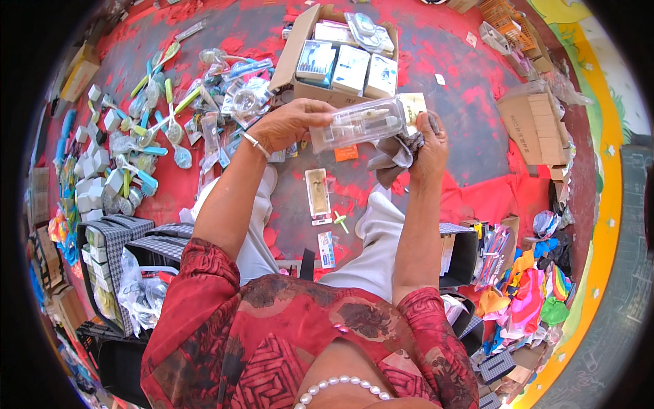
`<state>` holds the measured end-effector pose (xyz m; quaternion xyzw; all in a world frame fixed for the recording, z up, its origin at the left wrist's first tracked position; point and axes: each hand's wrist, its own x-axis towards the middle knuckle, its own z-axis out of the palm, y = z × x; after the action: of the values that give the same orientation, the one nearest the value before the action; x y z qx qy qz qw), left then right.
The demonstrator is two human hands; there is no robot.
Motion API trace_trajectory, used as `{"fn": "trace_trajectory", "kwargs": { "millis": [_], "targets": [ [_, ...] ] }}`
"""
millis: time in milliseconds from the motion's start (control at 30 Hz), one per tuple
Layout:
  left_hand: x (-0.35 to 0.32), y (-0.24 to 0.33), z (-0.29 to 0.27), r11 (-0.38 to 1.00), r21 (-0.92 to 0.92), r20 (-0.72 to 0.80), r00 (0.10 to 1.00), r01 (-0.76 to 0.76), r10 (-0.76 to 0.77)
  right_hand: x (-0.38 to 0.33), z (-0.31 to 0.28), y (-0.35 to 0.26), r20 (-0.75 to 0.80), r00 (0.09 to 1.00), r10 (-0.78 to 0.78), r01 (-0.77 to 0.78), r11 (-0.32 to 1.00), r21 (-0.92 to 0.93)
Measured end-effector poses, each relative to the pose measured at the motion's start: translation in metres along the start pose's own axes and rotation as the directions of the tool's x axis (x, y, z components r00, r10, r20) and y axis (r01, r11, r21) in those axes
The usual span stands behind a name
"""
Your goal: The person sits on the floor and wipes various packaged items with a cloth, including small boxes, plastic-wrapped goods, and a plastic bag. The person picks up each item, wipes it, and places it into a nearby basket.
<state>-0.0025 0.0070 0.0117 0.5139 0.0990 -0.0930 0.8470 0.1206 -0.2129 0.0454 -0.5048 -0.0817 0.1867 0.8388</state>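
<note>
My left hand [291, 124] is closed on the left end of a clear plastic case [362, 124] with pale items inside. At the case's other end, my right hand [432, 146] grips a crumpled grey cloth [394, 160], which hangs below and touches or overlaps the case. Just beyond sits an open cardboard box [289, 58] holding several white and blue packages [351, 68]. On the floor between my legs lie a narrow beige box with a window [317, 194], a small green cross-shaped piece [341, 221] and a white-blue packet [326, 250]. An orange packet [346, 153] shows beneath the case.
Brushes, bagged goods and small white boxes [92, 163] spread over the floor at left. Checked storage bins [116, 232] stand by my left side. At right are a cardboard carton [535, 126], colourful bags [528, 293] and an orange basket [507, 24].
</note>
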Motion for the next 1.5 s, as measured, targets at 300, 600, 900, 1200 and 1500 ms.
{"fn": "trace_trajectory", "kwargs": {
  "millis": [300,600,900,1200,1500],
  "targets": [
    [0.016,-0.02,0.035,0.434,-0.871,-0.134,0.961,-0.23,0.24,-0.008,0.014,0.009,0.01,0.963,-0.268,0.263,0.937,-0.231],
    [0.016,-0.01,0.037,0.311,-0.862,-0.32,0.906,-0.4,0.279,-0.033,0.047,0.036,0.205,0.837,-0.507,0.498,0.552,-0.669],
    [0.005,0.001,0.01,0.661,-0.619,-0.434,0.886,-0.424,0.162,-0.057,0.047,0.036,0.63,0.777,0.021,0.546,0.478,-0.688],
    [0.011,-0.007,0.047,0.917,-0.283,-0.449,0.884,-0.282,0.133,-0.038,0.062,0.009,0.531,0.664,-0.526,0.735,0.333,-0.591],
    [0.015,-0.034,0.069,0.962,-0.266,-0.156,0.981,0.068,-0.113,-0.016,0.053,0.018,0.34,0.752,-0.565,0.572,0.302,-0.763]
  ]
}}
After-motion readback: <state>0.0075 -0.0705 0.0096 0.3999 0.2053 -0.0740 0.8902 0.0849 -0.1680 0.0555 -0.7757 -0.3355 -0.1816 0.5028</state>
